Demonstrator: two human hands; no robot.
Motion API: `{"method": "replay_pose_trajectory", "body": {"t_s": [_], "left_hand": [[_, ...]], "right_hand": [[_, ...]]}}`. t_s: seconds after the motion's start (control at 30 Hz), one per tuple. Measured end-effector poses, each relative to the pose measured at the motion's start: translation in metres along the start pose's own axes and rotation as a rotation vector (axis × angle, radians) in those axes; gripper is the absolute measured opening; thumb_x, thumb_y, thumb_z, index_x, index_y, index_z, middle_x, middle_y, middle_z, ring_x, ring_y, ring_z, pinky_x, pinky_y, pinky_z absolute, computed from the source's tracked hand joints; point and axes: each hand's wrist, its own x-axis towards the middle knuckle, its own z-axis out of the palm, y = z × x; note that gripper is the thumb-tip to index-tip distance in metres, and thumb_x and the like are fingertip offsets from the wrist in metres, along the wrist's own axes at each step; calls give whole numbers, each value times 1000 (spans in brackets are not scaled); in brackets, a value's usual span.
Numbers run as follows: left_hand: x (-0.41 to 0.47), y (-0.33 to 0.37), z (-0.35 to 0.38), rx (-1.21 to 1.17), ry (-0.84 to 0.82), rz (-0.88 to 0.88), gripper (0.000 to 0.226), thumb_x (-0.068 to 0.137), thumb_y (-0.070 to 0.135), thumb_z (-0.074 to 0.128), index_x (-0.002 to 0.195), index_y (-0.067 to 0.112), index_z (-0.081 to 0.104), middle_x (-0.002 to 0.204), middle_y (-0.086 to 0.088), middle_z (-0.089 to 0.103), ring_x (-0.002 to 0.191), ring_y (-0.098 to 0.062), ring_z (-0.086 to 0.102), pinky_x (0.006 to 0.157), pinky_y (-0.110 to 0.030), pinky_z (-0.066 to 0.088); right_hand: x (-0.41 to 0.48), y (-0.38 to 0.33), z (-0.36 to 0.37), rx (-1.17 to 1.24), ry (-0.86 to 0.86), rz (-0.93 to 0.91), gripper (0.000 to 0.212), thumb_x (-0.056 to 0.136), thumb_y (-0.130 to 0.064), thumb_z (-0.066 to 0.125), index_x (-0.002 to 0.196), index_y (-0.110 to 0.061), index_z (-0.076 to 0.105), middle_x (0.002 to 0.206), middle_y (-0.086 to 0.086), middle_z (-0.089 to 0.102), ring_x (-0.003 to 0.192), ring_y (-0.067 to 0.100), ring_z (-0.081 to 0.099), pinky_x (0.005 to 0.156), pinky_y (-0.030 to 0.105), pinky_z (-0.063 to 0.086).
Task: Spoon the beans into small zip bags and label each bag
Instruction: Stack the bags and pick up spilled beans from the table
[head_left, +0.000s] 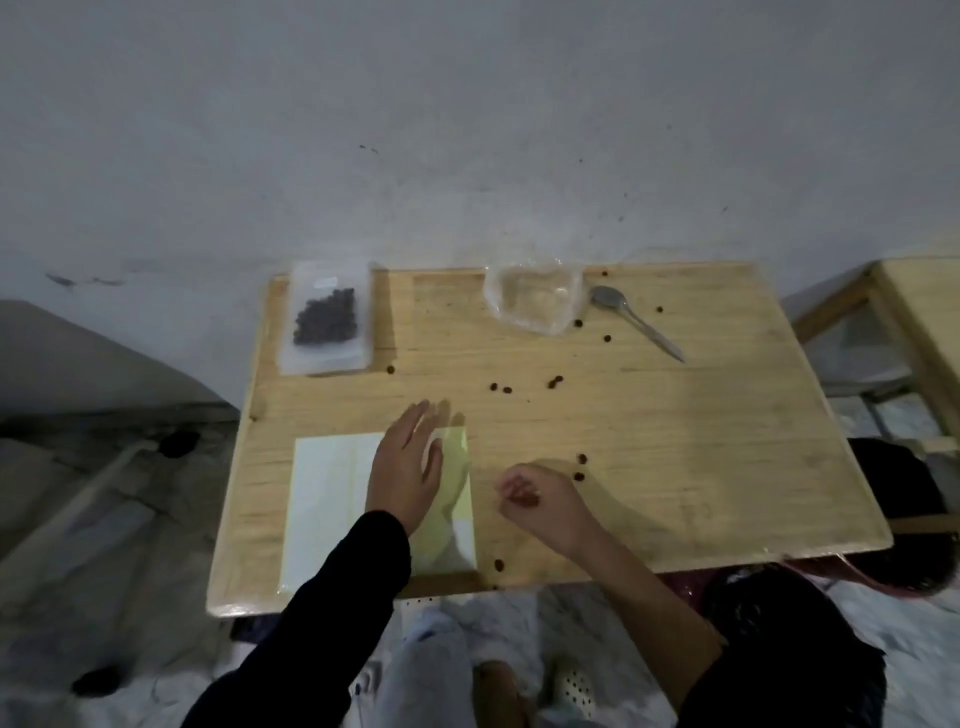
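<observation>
Wall (467, 130) behind, wooden table (675, 441) pushed up against it. Second table (930, 312) off to the right, partly in frame.

Label sheet (327, 499) lies flat at the near-left of the table, with its right strip looking yellowish.

Left hand (405, 467): fingers straight and spread, palm down over the sheet's right part. It's motion-blurred, so can't tell if it's pressing or just above.

Right hand (540, 504): palm up just right of the sheet, fingers curled in, cupping a few beans (522, 496).

Filled bag (326, 319) is at the far-left corner, lying flat with a dark clump of beans inside. Can't see whether there's a label on it.

Empty bag (532, 301) is at far centre, clear and crumpled. Spoon (641, 326) sits just right of it, bowl towards the wall, handle pointing near-right.

Loose beans are scattered mid-table, a couple are next to the right hand, and one sits by the near edge.
</observation>
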Motion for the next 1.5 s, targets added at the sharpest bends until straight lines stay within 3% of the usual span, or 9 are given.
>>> {"method": "replay_pose_trajectory", "body": {"t_s": [0.2,0.53,0.63,0.8,0.97,1.1,1.3,1.37,1.5], "left_hand": [[-42,-2,17,60,-42,-174,61,91,39,24,132,3,51,145,-16,41,135,-32,37,111,-46,28],[-55,2,21,104,-68,-189,67,89,47,19,140,10,42,153,-11,29,143,-26,24,115,-40,15],[-54,2,22,115,-74,-206,61,91,42,24,140,10,42,153,-10,28,143,-24,22,116,-38,13],[-45,6,28,193,-108,-145,71,86,44,10,141,10,40,154,-9,26,144,-23,19,116,-38,9],[-17,11,37,190,-90,-161,73,82,43,14,137,6,43,152,-11,32,142,-25,25,115,-42,14],[-2,15,45,171,-34,-182,63,82,40,20,129,11,52,147,-12,39,139,-27,31,113,-45,19],[1,16,54,201,40,-213,53,85,35,26,125,14,53,145,-10,42,137,-26,34,111,-44,21],[1,16,54,199,52,-215,54,85,36,27,126,13,54,145,-9,42,136,-26,34,111,-44,21],[1,17,54,210,36,-229,54,87,35,29,133,13,49,149,-8,36,139,-24,29,114,-42,17]], "right_hand": [[-48,41,18,-77,-202,-218,32,74,-15,77,105,-11,68,95,-4,54,85,-6,52,76,5,41],[-50,57,36,-126,34,-348,12,78,-7,73,89,-3,75,87,10,63,80,12,57,74,9,45],[-49,58,36,-223,55,-397,13,81,-10,69,91,-4,74,91,10,66,83,15,60,78,21,49],[-53,57,44,-381,136,-510,16,85,-10,54,90,-5,69,88,9,63,84,13,54,80,18,41],[-53,59,32,-247,98,-373,23,94,-12,45,103,-3,63,104,9,55,90,3,43,85,4,30],[-50,58,20,82,228,-163,15,87,2,54,97,-5,64,93,-5,54,85,-8,53,77,4,41],[-33,61,-30,742,476,158,27,82,4,37,64,-10,52,62,2,51,58,15,45,55,21,38],[-27,65,-48,674,510,183,23,81,-7,43,61,-15,51,62,0,47,58,13,40,56,24,33],[-14,66,-64,74,439,96,12,80,-15,71,75,-19,61,66,-5,44,60,6,41,56,11,35]]}}
